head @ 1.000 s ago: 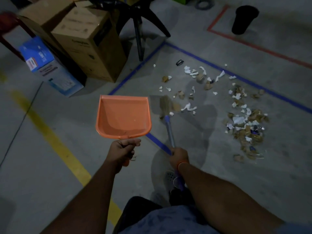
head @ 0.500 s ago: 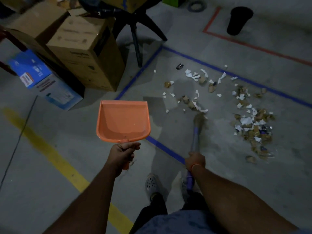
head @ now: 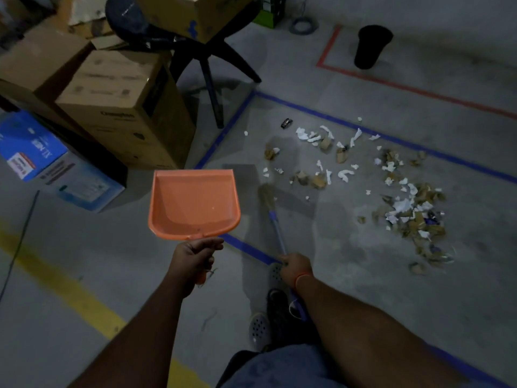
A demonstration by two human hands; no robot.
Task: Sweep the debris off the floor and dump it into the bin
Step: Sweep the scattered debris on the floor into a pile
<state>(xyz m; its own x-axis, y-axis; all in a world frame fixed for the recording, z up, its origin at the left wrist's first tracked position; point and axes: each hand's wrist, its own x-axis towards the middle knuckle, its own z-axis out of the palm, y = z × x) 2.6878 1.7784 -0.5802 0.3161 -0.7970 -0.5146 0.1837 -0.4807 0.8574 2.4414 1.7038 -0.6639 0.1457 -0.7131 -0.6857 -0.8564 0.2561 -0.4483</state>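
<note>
My left hand (head: pixel 195 254) grips the handle of an orange dustpan (head: pixel 194 204), held level above the floor with nothing in it. My right hand (head: pixel 295 267) holds the blue-and-silver handle of a small broom (head: pixel 275 225); its bristles (head: pixel 267 196) rest on the floor just left of the scattered scraps. White and brown paper debris (head: pixel 321 161) lies spread inside the blue-taped area, with a denser pile (head: pixel 414 214) at the right. A black bin (head: pixel 370 46) stands far back right, inside a red-taped corner.
Stacked cardboard boxes (head: pixel 123 107) and a blue-and-white box (head: pixel 36 155) stand at the left. A black chair (head: pixel 201 51) carrying a box is behind the dustpan. Blue tape (head: pixel 223 135) and a yellow line (head: pixel 64 289) mark the floor. My sandalled feet (head: pixel 260 329) are below.
The broom head swung back left from beside the scraps to near the dustpan. A few scraps have shifted right toward the pile. The dustpan stayed about level.
</note>
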